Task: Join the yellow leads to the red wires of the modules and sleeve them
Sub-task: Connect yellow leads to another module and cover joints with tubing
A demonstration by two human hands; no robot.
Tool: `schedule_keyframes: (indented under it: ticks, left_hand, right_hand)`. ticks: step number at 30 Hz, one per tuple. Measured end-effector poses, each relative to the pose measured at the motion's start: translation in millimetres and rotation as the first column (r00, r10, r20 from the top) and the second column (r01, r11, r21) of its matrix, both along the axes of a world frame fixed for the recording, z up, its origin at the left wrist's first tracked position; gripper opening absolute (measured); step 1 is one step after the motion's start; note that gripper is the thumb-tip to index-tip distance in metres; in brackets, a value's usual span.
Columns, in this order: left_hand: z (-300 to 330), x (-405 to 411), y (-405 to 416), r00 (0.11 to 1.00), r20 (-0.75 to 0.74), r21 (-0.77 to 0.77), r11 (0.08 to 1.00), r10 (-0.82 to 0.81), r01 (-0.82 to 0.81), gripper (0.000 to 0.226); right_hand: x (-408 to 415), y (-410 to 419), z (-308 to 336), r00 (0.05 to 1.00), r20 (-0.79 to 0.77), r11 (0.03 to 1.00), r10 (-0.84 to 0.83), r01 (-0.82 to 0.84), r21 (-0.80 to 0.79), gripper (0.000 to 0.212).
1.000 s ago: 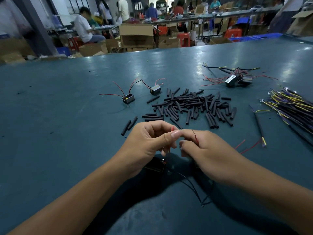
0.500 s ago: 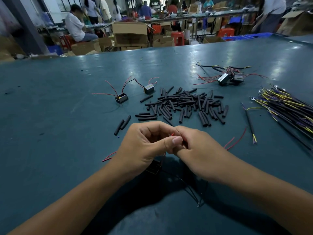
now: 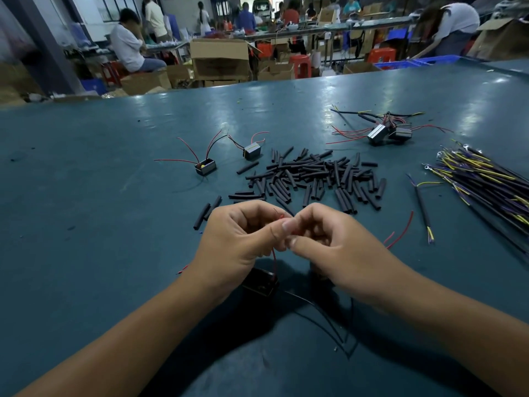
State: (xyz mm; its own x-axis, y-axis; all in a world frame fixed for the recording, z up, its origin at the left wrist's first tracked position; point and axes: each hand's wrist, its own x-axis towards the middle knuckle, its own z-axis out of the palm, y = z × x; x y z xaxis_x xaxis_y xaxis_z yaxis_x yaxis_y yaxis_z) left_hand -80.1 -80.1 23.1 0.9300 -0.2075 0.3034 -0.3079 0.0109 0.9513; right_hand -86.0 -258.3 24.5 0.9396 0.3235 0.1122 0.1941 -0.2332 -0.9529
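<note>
**Both hands pinched a red wire above a module on the table**

A thin red wire point(image 3: 274, 260) rose from a small black module point(image 3: 260, 282) that sat on the table point(image 3: 86, 224) under the hands, and its upper end passed between the fingertips. The left hand point(image 3: 237, 242) had its fingers curled, its grip closed on the wire between thumb and forefinger. The right hand point(image 3: 335, 247) met it thumb to thumb, fingers likewise curled, pinching at the same spot; whether it held the red wire alone or a lead as well could not be told. Black leads point(image 3: 323, 313) trailed from under the right wrist toward the near edge.

Just beyond the hands lay a loose heap of black sleeves point(image 3: 309, 176), with two strays point(image 3: 207, 212) to its left. Further left stood two more modules, one point(image 3: 205, 166) with red wires fanned upward, the other point(image 3: 252, 151) smaller and just behind it. At the far right of the heap sat a cluster of modules point(image 3: 386, 132) with red wires and black leads tangled together. Along the right edge lay a bundle of dark leads with yellow ends point(image 3: 481, 181), and a single lead point(image 3: 422, 207) lay apart from it, nearer the sleeves. A loose red wire point(image 3: 400, 233) curved out from behind the right hand.

Behind the table, people worked among cardboard boxes point(image 3: 220, 58) and red stools point(image 3: 300, 64).
</note>
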Motion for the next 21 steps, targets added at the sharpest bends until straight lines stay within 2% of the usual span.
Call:
schedule_keyframes:
  ticks: [6, 11, 15, 18, 21]
  left_hand:
    - [-4.7, 5.0, 4.3, 0.998, -0.027, 0.014, 0.998, 0.055, -0.055, 0.014]
    - [-4.6, 5.5, 4.7, 0.992, -0.127, -0.025, 1.000, -0.015, 0.012, 0.020]
    - [-3.3, 5.4, 5.9, 0.989, -0.142, 0.040, 0.999, -0.028, 0.034, 0.020]
    - [-2.8, 2.8, 3.8, 0.989, -0.137, 0.160, 0.984, -0.056, 0.078, 0.026]
    - [-4.9, 1.8, -0.7, 0.994, -0.093, 0.241, 0.967, -0.066, 0.087, 0.017]
  right_hand:
    - [1.9, 4.5, -2.3, 1.000, 0.011, 0.990, -0.028, 0.026, 0.141, 0.005]
    - [5.6, 0.6, -0.7, 0.988, -0.014, 0.977, -0.154, 0.155, 0.144, 0.012]
    - [7.4, 1.0, -2.0, 0.978, -0.043, 0.967, -0.202, 0.206, 0.152, 0.014]
    - [7.9, 1.4, -3.7, 0.980, -0.069, 0.967, -0.186, 0.195, 0.164, 0.016]
    - [7.7, 2.7, -2.7, 0.983, -0.070, 0.968, -0.172, 0.182, 0.172, 0.014]
